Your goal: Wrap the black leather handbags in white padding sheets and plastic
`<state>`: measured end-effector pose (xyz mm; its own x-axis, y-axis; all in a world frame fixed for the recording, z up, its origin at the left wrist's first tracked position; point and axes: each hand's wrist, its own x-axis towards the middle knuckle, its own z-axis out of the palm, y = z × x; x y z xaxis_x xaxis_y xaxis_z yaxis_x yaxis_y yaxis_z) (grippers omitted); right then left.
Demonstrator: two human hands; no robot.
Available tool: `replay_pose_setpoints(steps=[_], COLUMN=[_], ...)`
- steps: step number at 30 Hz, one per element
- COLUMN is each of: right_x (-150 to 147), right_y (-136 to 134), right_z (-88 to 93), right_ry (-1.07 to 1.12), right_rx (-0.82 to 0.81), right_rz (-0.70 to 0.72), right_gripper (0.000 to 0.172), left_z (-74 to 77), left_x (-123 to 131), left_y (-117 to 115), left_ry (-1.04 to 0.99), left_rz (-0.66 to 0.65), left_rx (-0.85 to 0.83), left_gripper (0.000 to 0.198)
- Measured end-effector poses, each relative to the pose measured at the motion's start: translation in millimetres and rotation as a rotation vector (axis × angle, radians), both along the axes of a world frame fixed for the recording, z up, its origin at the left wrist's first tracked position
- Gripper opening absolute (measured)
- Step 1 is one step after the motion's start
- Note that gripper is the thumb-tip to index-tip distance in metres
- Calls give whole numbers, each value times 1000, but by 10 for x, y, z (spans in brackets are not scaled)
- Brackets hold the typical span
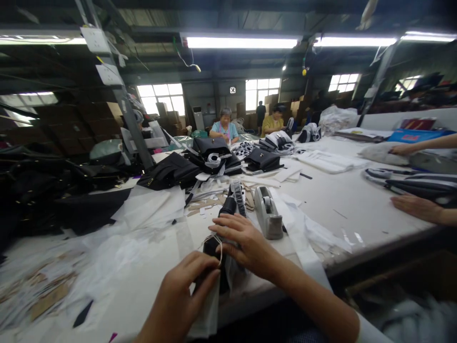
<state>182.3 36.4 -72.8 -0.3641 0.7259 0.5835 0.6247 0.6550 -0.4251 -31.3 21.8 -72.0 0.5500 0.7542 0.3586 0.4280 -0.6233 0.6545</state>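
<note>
A thin white cord loops over a black strap-like piece at the table's near edge. My left hand pinches the cord between thumb and fingertips. From the right, my right hand reaches over the black piece, fingers stretched and somewhat apart, its thumb close to the cord. Just beyond my right hand stands a rolled black piece beside a clear-wrapped strip. White sheet material hangs under my left hand.
A grey tape dispenser stands right of my hands. Black bags and paper scraps lie beyond. At the right, another person's hands touch wrapped straps. Thin white sheets cover the left. More people sit across the table.
</note>
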Motion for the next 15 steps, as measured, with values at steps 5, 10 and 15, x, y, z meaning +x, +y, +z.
replay_pose_setpoints(steps=[5, 10, 15], right_x=[-21, -18, 428], right_y=[-413, -850, -1046], right_z=[-206, -536, -850], right_ry=[284, 454, 416], right_rx=[135, 68, 75], right_rz=[-143, -241, -507], right_gripper=[38, 31, 26], left_z=[-573, -730, -837], left_x=[-9, -21, 78], left_y=[-296, -348, -221], left_ry=[-134, -236, -249], left_rz=[129, 591, 597], left_rx=[-194, -280, -294], left_gripper=[26, 43, 60])
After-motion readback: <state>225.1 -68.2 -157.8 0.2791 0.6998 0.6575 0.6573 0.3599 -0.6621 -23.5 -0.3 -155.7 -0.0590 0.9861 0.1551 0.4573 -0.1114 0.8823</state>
